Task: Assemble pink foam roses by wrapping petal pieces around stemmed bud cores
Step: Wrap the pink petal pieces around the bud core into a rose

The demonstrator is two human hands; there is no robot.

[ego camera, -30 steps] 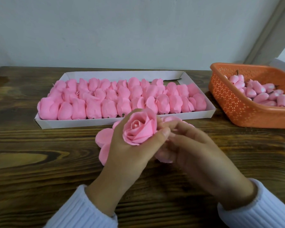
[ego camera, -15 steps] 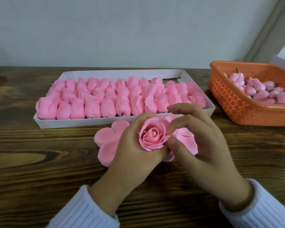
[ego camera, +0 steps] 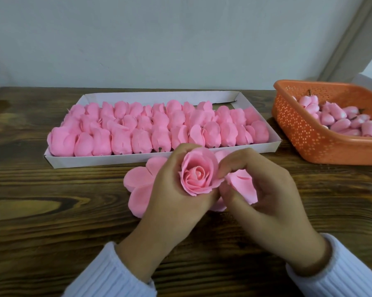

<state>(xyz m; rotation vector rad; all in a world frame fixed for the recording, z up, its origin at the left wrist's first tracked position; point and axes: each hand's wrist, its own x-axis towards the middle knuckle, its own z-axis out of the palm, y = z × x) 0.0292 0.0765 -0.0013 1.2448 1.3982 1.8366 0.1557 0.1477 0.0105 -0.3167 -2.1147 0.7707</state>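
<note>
Before the tray, your left hand grips the rose, right hand pinches a petal; overpulling risks tearing.

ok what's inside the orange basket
Pink bud cores, a few with dark stems showing. The basket's near wall covers the lower ones; the frame edge cuts off others.

The rose just in front of the tray is soft pink, paler at its heart. The tray is plain white, and its packed roses are the same pink. Right of the tray, the basket is orange, dotted all over with small holes; its buds are paler pink, whitish in places. The table is dark brown with streaky grain. My sleeves are white and ribbed.
</note>
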